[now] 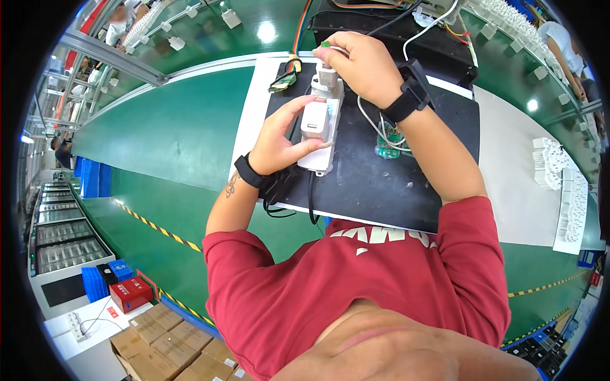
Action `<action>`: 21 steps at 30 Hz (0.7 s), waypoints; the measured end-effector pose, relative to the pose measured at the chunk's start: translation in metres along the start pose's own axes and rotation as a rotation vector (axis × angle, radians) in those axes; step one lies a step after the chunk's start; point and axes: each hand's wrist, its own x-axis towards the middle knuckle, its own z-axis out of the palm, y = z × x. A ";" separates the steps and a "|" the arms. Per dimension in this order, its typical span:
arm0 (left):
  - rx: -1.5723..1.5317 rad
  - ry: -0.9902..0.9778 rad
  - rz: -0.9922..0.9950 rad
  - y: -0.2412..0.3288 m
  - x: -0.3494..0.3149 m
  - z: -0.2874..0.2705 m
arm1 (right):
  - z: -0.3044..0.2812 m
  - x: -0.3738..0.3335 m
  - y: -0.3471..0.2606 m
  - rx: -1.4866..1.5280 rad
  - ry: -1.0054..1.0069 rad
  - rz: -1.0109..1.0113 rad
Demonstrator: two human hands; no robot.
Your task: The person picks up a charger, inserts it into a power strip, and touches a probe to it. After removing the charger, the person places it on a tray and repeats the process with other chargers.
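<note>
A white power strip [316,162] lies on the black mat [375,190] in front of me, with white plug-in chargers standing in it. My left hand [279,136] grips the nearest white USB charger [314,119] between thumb and fingers; its USB slot shows on top. My right hand [368,70] is closed in a pinch over the strip's far end, on a small green piece [325,44] just above another white charger [326,75]. Whether the green piece touches that charger, I cannot tell. To the right of the strip lies a green circuit board [389,143] with a white cable across it.
Coloured wires with a small green board [283,82] hang left of the strip's far end. A black box-shaped device [445,54] stands behind the mat. White charger parts [572,203] sit at the right. Cardboard boxes [168,343] and a red box [131,293] are at lower left.
</note>
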 end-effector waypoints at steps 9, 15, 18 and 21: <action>-0.236 0.001 -0.058 -0.004 -0.004 0.004 | 0.010 -0.015 -0.005 -0.028 0.097 -0.131; -0.293 0.006 -0.008 -0.011 -0.006 0.005 | 0.014 -0.017 0.001 -0.189 0.194 -0.196; -0.330 0.004 -0.017 -0.010 -0.005 0.006 | 0.011 -0.015 0.002 -0.133 0.105 -0.107; -0.349 0.021 -0.050 -0.001 -0.002 0.004 | 0.009 -0.014 0.001 -0.152 0.125 -0.163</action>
